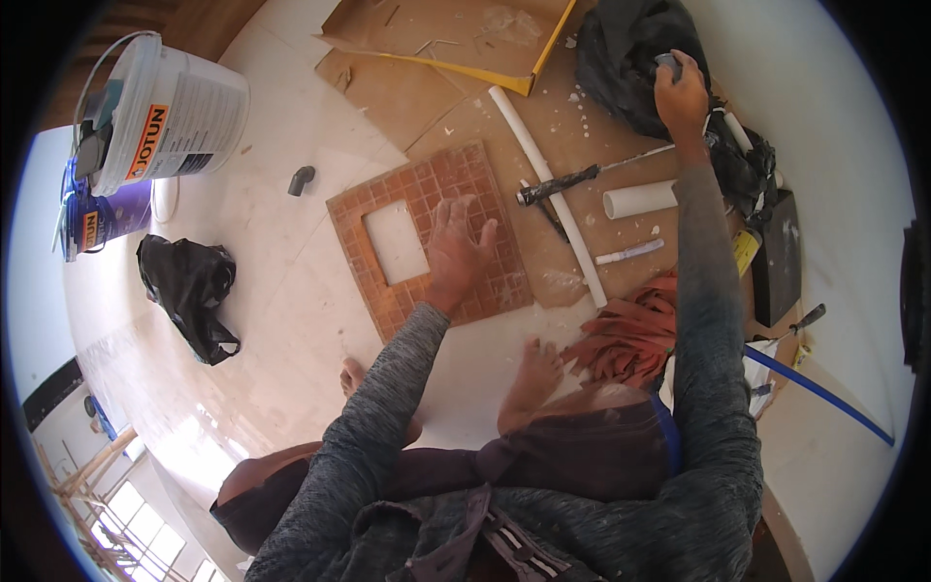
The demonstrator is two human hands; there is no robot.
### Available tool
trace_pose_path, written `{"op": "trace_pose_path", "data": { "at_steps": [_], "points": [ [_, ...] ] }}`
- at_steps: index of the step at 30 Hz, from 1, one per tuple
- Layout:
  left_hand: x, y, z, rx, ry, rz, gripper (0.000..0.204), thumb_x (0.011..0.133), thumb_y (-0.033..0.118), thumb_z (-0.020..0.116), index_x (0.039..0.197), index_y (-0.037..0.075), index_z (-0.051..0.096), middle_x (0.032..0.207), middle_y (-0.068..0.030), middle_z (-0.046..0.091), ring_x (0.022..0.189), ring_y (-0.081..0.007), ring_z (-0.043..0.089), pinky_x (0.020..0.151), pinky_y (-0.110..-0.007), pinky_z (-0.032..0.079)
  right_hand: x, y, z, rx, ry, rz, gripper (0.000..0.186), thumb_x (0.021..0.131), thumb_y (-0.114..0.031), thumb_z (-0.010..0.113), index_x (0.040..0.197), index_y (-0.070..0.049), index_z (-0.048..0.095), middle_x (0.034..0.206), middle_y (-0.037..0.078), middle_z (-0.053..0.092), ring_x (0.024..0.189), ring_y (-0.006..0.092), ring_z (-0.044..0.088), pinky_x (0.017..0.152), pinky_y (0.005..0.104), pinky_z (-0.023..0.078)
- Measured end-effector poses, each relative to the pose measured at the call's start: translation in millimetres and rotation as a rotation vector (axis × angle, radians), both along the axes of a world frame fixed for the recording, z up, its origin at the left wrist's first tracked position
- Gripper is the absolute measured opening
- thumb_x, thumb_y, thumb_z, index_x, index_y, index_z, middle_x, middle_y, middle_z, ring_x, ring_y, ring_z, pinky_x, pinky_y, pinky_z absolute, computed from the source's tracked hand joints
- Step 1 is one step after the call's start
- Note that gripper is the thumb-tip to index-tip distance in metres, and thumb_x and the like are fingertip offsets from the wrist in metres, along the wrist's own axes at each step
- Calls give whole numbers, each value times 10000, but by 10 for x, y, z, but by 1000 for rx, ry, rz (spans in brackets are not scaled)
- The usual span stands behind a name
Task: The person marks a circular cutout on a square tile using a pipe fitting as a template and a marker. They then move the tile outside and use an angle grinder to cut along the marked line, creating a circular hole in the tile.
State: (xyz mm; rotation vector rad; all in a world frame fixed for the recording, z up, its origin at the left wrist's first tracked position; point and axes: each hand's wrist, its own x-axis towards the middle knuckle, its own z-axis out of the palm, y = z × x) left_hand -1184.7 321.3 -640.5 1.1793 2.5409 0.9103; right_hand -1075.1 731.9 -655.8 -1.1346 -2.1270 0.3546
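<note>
- Closest to the camera was the person's dark grey top (601, 529), with loose straps hanging at its front.
- Spread wide and gripping nothing, the fingers of the left hand (458, 250) lay over a reddish-brown mosaic panel (502, 267).
- Flat on the pale floor in front of the bare feet, that panel had a rectangular opening cut through it, left of the hand, with floor showing inside.
- Fingers of the right hand (681, 97) were curled around a small grey piece (669, 64), its exact kind unclear.
- Behind that hand sat a bulky black plastic bag (621, 58); its contents were hidden.
- Between the hands lay a long white pipe (529, 145), a black-handled tool (562, 184) crossing it, and a short, wide white pipe (640, 199).
- Beyond these, a shallow cardboard box (529, 82) with a yellow edge held crumpled clear plastic (509, 21) and thin scraps.
- Left of the panel lay a grey elbow fitting (302, 180) and a crumpled black bag (189, 291), its inside not visible.
- Farther left, a white bucket (208, 116) had dark items at its rim; a purple bucket (126, 209) stood beside it, and neither interior could be seen.
</note>
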Motion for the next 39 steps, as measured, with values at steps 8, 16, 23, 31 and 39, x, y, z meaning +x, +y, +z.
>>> {"op": "trace_pose_path", "data": {
  "at_steps": [8,16,23,31,39],
  "points": [
    [29,181,324,173,122,-221,661,859,143,801,1455,51,530,1299,-185,592,1237,-391,555,1064,-483,476,97,-2188,791,-739,-16,561,328,822,-171,802,1111,-35,728,1013,145,751,847,276,722,799,364,569],
    [-274,-113,-220,168,-47,-109,405,855,116,799,1237,63,674,1162,-127,692,1114,-356,645,982,-461,520,349,-2666,433,-851,140,509,410,849,-159,774,1217,-7,677,1072,175,740,922,291,729,831,389,575],
    [-382,-20,-282,149,-202,7,419,844,146,824,1237,95,688,1151,-137,714,1110,-327,672,948,-438,548,1572,-2167,-248,-639,-22,115,395,891,-147,755,1247,2,670,1109,173,743,966,284,734,864,391,575],
    [-395,6,-462,140,-135,27,421,836,158,831,1232,97,701,1172,-141,729,1127,-341,667,996,-442,528,1918,-2239,-289,-587,-228,9,403,893,-169,737,1270,-44,670,1151,204,729,1039,382,710,929,453,547],
    [-427,21,-487,130,-106,7,433,828,157,838,1236,95,708,1178,-133,739,1104,-344,669,994,-451,519,1814,-2320,-206,-433,-410,71,363,878,-98,712,1240,-90,696,1257,187,640,1173,398,625,966,479,531]
  ]
}}
